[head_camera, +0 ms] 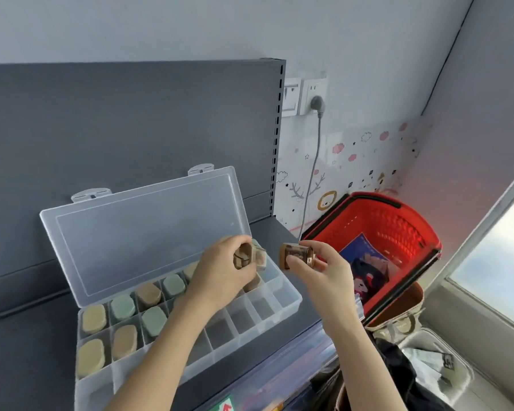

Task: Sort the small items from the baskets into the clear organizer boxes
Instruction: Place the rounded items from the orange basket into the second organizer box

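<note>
My left hand (pixel 223 269) grips one small jar (pixel 247 256) over the clear organizer box (pixel 275 307), my right hand (pixel 319 272) pinches a brown jar (pixel 296 256) just beside it; both seem light, hard, slick, best held by the sides.

The clear plastic divided organizer box (pixel 283 304) sits on the dark grey metal shelf (pixel 27 366), open lid (pixel 146 232) leaning back. Small capped jars (pixel 122 307) fill its left compartments; the red plastic basket (pixel 414 222) stands to its right.
</note>
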The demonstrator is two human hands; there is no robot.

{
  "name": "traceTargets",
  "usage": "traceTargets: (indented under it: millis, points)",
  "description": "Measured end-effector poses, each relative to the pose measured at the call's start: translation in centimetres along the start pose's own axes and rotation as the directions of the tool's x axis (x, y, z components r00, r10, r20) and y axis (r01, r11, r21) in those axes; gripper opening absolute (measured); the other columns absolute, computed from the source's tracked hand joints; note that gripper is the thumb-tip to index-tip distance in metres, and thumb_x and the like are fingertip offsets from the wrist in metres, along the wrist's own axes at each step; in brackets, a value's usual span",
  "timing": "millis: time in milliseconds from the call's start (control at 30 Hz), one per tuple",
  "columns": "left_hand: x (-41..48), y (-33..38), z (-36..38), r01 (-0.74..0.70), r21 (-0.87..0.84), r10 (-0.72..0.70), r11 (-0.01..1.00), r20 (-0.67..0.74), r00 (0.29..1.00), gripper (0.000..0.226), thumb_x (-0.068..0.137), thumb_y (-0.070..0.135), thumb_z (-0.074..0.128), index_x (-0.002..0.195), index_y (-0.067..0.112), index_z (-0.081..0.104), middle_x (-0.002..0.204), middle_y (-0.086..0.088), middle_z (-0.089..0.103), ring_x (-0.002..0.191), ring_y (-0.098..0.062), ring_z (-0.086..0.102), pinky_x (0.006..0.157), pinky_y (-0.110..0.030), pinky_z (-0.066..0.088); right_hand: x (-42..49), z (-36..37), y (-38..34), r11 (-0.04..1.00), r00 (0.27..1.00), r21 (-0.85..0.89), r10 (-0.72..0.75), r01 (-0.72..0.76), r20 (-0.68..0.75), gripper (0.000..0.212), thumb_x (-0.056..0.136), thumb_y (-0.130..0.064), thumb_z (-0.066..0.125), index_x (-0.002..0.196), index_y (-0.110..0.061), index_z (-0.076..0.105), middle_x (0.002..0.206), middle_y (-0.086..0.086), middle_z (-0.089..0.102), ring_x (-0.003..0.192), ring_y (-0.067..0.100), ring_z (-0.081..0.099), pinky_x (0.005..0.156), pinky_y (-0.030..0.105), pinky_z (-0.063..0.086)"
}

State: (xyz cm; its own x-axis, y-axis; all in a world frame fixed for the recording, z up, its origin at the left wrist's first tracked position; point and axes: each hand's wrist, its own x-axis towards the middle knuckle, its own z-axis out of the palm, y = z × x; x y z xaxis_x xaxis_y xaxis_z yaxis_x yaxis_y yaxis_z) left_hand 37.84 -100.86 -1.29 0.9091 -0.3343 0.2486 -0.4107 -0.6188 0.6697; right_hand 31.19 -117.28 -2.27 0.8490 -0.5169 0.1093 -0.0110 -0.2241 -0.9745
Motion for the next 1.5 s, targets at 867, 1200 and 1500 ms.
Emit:
traceTargets:
  millis: [867,1200,1500]
  points:
    - [3.2,2.1,5.1,0.116,0.481,-0.219,0.869,0.163,0.962,0.043,0.08,0.047,0.066,0.107,0.023,0.043,0.101,0.003,0.062,0.086,-0.02,0.059,0.067,-0.034,0.052,5.6,-2.1,2.9,0.999,0.973,0.04,0.015,-0.025,0.228,0.023,0.079,-0.019,0.072,0.099,-0.029,0.066,0.09,-0.009,0.069,0.085,0.005,0.065,0.067,0.016,0.047]
    - [0.4,1.3,2.3,0.298,-0.067,-0.277,0.952,0.221,0.935,0.047,0.077,0.014,0.066,0.115,0.034,0.046,0.114,0.005,0.043,0.092,-0.006,0.049,0.07,-0.02,0.041,4.6,-1.9,2.2,0.996,0.983,0.088,0.011,-0.028,0.186,0.023,0.079,-0.019,0.072,0.101,-0.026,0.067,0.085,-0.011,0.07,0.082,0.005,0.066,0.067,0.018,0.047]
    - [-0.5,1.3,2.3,0.148,0.078,-0.159,0.986,0.156,0.975,0.052,0.073,0.04,0.077,0.114,0.03,0.046,0.106,0.016,0.053,0.093,-0.002,0.053,0.068,-0.01,0.04,4.3,-1.5,2.5,0.993,0.988,0.108,0.023,-0.04,0.156,0.023,0.079,-0.018,0.072,0.1,-0.024,0.067,0.085,-0.009,0.071,0.083,0.007,0.067,0.068,0.019,0.053]
